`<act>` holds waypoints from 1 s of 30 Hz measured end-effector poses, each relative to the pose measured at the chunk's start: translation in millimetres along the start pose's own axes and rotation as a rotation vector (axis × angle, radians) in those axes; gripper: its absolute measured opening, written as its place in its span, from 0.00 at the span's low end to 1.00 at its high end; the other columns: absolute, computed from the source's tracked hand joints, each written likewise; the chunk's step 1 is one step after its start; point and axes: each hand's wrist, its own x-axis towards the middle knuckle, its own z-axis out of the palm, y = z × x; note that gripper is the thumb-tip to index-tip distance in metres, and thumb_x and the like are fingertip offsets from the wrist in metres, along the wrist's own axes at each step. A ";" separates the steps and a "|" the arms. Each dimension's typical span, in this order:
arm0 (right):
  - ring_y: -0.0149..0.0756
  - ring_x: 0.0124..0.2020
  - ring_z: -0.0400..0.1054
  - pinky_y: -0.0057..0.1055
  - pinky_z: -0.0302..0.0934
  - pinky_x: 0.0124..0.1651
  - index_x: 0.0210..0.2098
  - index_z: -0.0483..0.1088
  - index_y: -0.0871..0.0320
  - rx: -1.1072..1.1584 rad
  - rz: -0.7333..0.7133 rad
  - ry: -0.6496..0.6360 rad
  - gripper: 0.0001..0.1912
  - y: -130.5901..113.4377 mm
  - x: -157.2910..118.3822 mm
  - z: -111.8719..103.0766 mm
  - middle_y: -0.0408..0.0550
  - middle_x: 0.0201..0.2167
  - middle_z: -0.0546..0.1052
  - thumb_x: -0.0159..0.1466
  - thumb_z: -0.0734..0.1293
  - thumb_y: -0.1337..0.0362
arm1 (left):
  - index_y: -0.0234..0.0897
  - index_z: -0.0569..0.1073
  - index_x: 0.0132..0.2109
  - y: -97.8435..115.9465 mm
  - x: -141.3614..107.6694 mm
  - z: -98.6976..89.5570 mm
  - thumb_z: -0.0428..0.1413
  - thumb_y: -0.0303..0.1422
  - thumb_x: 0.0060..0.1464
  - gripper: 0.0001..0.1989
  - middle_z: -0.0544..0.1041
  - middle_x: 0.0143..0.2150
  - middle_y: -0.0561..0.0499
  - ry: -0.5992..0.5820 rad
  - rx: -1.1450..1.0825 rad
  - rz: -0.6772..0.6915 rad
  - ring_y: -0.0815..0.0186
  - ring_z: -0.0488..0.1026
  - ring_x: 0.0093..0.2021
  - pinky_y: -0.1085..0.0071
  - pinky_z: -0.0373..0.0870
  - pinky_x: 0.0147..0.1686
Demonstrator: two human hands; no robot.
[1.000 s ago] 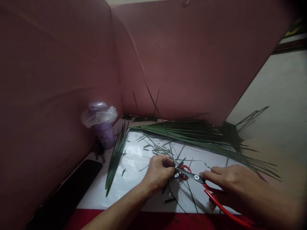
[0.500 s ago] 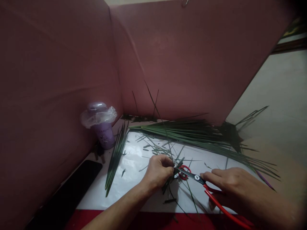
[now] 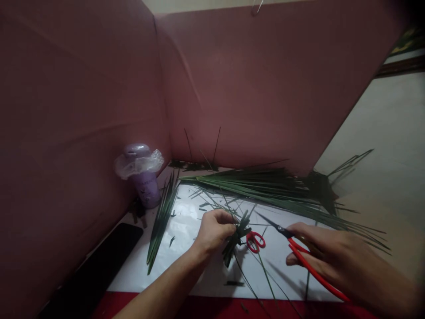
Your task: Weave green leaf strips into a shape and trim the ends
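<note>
My left hand [image 3: 215, 232] pinches a small bundle of folded green leaf strips [image 3: 239, 237], with long thin strands trailing from it. In my right hand [image 3: 318, 250] are red-handled scissors [image 3: 283, 231], their dark blades pointing up and left toward the bundle but apart from it. Just right of the bundle, the red finger loops of a second pair of scissors [image 3: 255, 242] lie on the white sheet [image 3: 186, 270]; the rest of that pair is hidden. Cut leaf bits [image 3: 212, 206] are scattered behind my left hand.
A large sheaf of long green leaves [image 3: 245, 184] lies along the back. A smaller leaf bunch [image 3: 161, 221] rests at left. Beyond it stand a purple tumbler [image 3: 146, 190] with plastic wrap and a dark flat object [image 3: 99, 261]. Pink panels [image 3: 259, 88] rise behind.
My right hand has drawn the scissors away from the bundle, to the right and up. The long upright strand near my left hand now reaches less high. The bundle has tilted into fuller view.
</note>
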 end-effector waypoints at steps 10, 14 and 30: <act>0.49 0.24 0.73 0.34 0.62 0.22 0.36 0.71 0.52 -0.131 0.372 0.052 0.20 59.5 -9.1 21.6 0.49 0.21 0.78 0.54 0.62 0.46 | 0.31 0.73 0.31 19.3 -0.9 -13.4 0.58 0.23 0.35 0.09 0.72 0.25 0.52 -0.051 -0.449 -0.056 0.73 0.68 0.24 0.77 0.62 0.25; 0.45 0.30 0.73 0.33 0.66 0.29 0.41 0.70 0.52 -0.060 0.260 -0.074 0.18 60.6 -8.5 42.5 0.49 0.32 0.79 0.56 0.59 0.52 | 0.31 0.72 0.32 21.2 -4.8 -14.0 0.58 0.23 0.37 0.10 0.73 0.25 0.51 -0.150 -0.538 -0.054 0.72 0.69 0.24 0.75 0.64 0.26; 0.45 0.38 0.67 0.41 0.59 0.43 0.33 0.73 0.56 0.707 0.361 0.155 0.15 0.5 22.3 69.0 0.51 0.34 0.75 0.59 0.61 0.53 | 0.31 0.72 0.34 9.0 -7.0 -8.2 0.57 0.23 0.36 0.12 0.73 0.26 0.51 -0.285 -0.481 -0.120 0.72 0.68 0.22 0.75 0.62 0.24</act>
